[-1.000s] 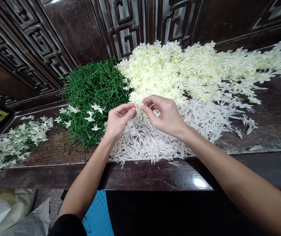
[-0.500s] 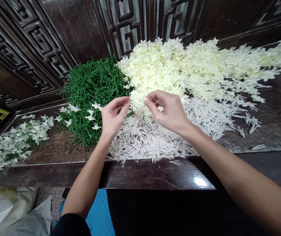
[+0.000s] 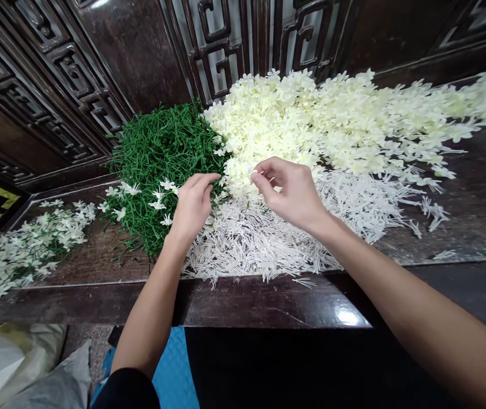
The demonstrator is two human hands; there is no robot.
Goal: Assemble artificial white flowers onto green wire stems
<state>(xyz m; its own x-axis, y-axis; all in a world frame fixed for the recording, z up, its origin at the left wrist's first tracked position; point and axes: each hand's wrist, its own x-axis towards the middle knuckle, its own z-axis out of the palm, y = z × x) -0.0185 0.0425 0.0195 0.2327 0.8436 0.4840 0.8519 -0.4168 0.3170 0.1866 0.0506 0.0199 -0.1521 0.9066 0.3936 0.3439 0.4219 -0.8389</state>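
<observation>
My right hand (image 3: 289, 184) hovers above the piles, thumb and forefinger pinched on a small white stamen piece (image 3: 259, 172), mostly hidden by the fingers. My left hand (image 3: 194, 201) is beside the heap of green plastic stems (image 3: 162, 147), palm turned down. Its fingers stretch towards the stems and it appears to hold nothing. Behind both hands lies a big pile of cream-white flower petals (image 3: 277, 113). White thread-like stamens (image 3: 260, 244) are heaped below and between my wrists. A few white blossoms (image 3: 158, 199) rest on the green heap's near side.
Put-together white flowers on green stems (image 3: 34, 244) lie at the left of the dark wooden bench (image 3: 268, 304). A carved lattice back (image 3: 217, 45) rises behind the piles. Pale sacks (image 3: 25, 363) and a blue stool-like surface (image 3: 177, 369) are below the front edge.
My left hand has turned palm down and shifted slightly left, away from the right hand towards the green stems. The right hand keeps its pinch almost in place.
</observation>
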